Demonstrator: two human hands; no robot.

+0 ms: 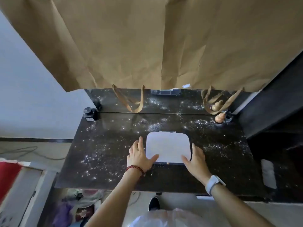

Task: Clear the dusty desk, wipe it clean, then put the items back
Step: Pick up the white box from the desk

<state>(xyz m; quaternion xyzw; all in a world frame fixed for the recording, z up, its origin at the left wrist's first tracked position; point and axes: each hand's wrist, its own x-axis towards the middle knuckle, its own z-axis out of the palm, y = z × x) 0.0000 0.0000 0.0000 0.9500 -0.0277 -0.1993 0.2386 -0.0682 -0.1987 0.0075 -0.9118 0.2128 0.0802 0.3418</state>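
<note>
A red cloth shows at the far left edge, off the worktop. The worktop is a dark, glossy slab speckled with white dust across most of its surface. At its back left corner stands a small black ink bottle, close to the mirrored back panel.

The left hand lies against the left side of a white rounded-rectangular lidded box. Its fingers are extended along the box's left edge and the thumb lies across the near left corner of the lid; whether the fingers curl around the side cannot be told. A red bead bracelet sits on the left wrist.

The box rests flat on the worktop, at centre, slightly nearer the front edge than the back.

The right hand mirrors the left: fingers straight along the box's right edge, thumb on the near right corner of the lid. A white watch is worn on the right wrist.

At the back right corner stands a small tan gourd ornament, well apart from the box. A white folded cloth lies at the right end of the worktop. Brown paper bags hang above the back of the worktop, handles dangling.
</note>
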